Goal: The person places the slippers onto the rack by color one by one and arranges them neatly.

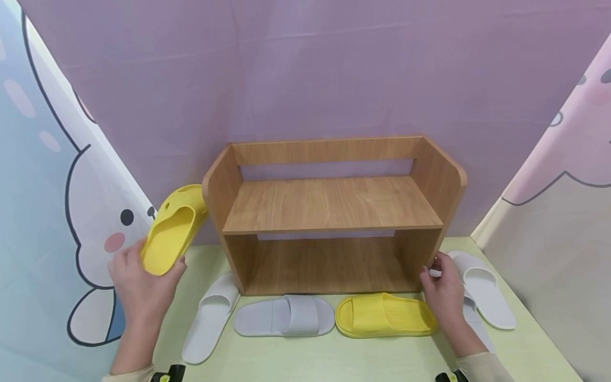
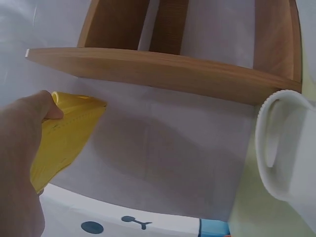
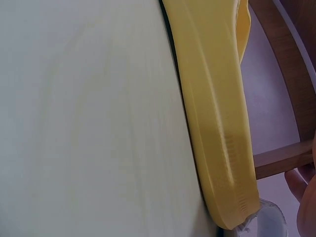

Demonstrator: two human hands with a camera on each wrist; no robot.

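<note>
My left hand (image 1: 143, 284) grips a yellow slipper (image 1: 169, 239) by its heel end, raised at the left side of a wooden shelf (image 1: 334, 204). Its closed toe has small holes and points up toward the shelf's side panel. The left wrist view shows this slipper (image 2: 69, 136) edge-on, below the panel. At the lower right of the shelf, my right hand (image 1: 446, 289) pinches the front edge of the side panel between thumb and fingers. Fingers (image 3: 296, 185) appear at that edge in the right wrist view, beyond another yellow slipper (image 3: 215, 108).
Along the shelf's front lie a grey slipper (image 1: 284, 317) and the second yellow slipper (image 1: 386, 315). A pale slipper (image 1: 210, 321) slants at the left. Right of the shelf rests a white slipper (image 1: 487, 292), beside another partly hidden by my right hand. Printed fabric (image 1: 95, 212) hangs at the left.
</note>
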